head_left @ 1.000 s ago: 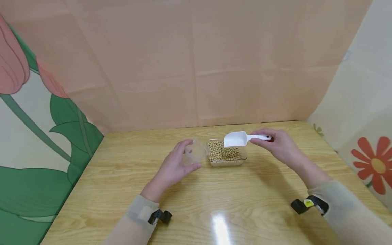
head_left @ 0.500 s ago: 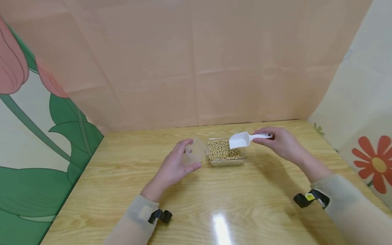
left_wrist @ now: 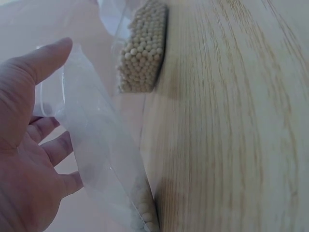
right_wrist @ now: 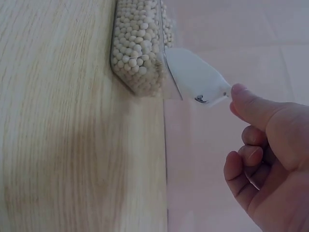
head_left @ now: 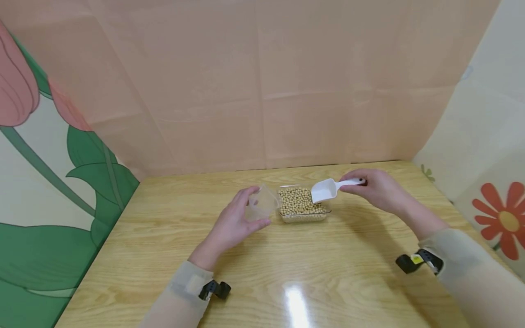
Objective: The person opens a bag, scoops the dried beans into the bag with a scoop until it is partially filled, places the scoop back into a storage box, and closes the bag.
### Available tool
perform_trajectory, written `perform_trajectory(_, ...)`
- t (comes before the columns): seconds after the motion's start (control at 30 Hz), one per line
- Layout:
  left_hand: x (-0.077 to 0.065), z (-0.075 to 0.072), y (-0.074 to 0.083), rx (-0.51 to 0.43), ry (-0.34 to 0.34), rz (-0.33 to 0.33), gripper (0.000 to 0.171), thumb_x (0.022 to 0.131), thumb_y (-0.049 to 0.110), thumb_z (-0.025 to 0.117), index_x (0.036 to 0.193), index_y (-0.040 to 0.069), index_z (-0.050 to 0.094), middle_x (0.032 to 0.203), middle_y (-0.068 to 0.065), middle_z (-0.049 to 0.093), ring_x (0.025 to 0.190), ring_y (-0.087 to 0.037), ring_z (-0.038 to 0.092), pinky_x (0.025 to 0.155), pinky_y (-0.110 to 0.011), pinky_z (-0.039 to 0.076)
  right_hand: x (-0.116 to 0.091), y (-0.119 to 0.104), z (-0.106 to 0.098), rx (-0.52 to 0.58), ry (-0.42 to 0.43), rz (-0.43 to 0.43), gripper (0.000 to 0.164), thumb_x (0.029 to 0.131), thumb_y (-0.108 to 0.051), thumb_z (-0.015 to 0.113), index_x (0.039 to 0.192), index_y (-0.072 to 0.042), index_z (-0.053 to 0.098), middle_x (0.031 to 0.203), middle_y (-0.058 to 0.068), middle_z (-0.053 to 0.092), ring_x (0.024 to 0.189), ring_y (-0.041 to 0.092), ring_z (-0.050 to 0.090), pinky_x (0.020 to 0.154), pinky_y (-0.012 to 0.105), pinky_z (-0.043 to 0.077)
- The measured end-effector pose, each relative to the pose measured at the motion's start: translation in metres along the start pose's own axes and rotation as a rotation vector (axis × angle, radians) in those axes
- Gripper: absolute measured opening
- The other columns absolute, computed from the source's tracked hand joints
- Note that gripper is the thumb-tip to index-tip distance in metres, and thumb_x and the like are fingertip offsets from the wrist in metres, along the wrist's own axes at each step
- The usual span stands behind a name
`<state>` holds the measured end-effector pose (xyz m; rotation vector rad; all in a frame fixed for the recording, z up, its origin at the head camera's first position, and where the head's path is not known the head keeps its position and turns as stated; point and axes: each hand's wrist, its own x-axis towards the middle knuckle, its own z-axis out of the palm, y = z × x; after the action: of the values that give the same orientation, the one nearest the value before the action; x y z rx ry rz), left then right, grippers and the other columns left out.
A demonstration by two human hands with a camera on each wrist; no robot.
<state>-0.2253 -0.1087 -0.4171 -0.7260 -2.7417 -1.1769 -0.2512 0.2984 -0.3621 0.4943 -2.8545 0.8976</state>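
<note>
A clear rectangular container (head_left: 305,218) full of round pale soybeans (head_left: 297,200) stands on the table. My right hand (head_left: 371,189) pinches the handle of a white scoop (head_left: 324,190), its bowl tilted downward. The scoop's front edge meets the beans at the container's right end; in the right wrist view the scoop (right_wrist: 193,72) slants over the rim. My left hand (head_left: 235,216) holds a translucent plastic bag (head_left: 263,202) just left of the container. In the left wrist view, thumb and fingers lie around the bag (left_wrist: 96,125), and some beans (left_wrist: 145,208) show at its bottom.
The wooden table (head_left: 164,255) has a bright light reflection near its front. A plain pinkish sheet (head_left: 254,91) hangs behind its back edge. Walls painted with flowers (head_left: 506,221) flank both sides. Each wrist wears a small black camera (head_left: 215,290).
My right hand has moved the scoop slightly right and downward, from above the beans to their right end, tipping the bowl more. The left hand and bag have barely moved.
</note>
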Motion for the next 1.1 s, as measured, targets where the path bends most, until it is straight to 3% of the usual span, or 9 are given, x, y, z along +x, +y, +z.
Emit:
perform_trajectory(0.27, -0.001, 0.000, -0.002, -0.008, -0.001, 0.001, 0.094, 0.094, 0.039, 0.091, 0.169, 0.016, 0.039, 0.165, -0.005, 0.049, 0.137, -0.031, 0.059, 0.113, -0.055, 0.052, 0.006, -0.010, 0.001, -0.043, -0.041, -0.007, 0.028, 0.103, -0.033, 0.082, 0.121, -0.012, 0.083, 0.109, 0.004, 0.079, 0.085, 0.018, 0.065, 0.073, 0.037, 0.053)
perform_trajectory(0.53, -0.001, 0.000, -0.002, -0.017, -0.007, -0.006, 0.093, 0.094, 0.039, 0.091, 0.169, 0.018, 0.039, 0.166, -0.004, 0.048, 0.137, -0.031, 0.059, 0.112, -0.054, 0.053, 0.011, -0.009, 0.015, -0.021, -0.081, -0.019, 0.026, 0.103, -0.033, 0.082, 0.119, -0.013, 0.084, 0.108, 0.004, 0.079, 0.084, 0.018, 0.064, 0.072, 0.036, 0.052)
perform_trajectory(1.1, -0.003, -0.002, -0.002, -0.026, -0.014, -0.019, 0.093, 0.095, 0.040, 0.091, 0.169, 0.019, 0.039, 0.167, -0.002, 0.046, 0.138, -0.030, 0.059, 0.112, -0.055, 0.053, 0.007, 0.008, 0.059, 0.225, -0.070, 0.113, 0.033, 0.099, -0.031, 0.087, 0.123, -0.008, 0.083, 0.096, 0.005, 0.077, 0.077, 0.016, 0.059, 0.062, 0.028, 0.047)
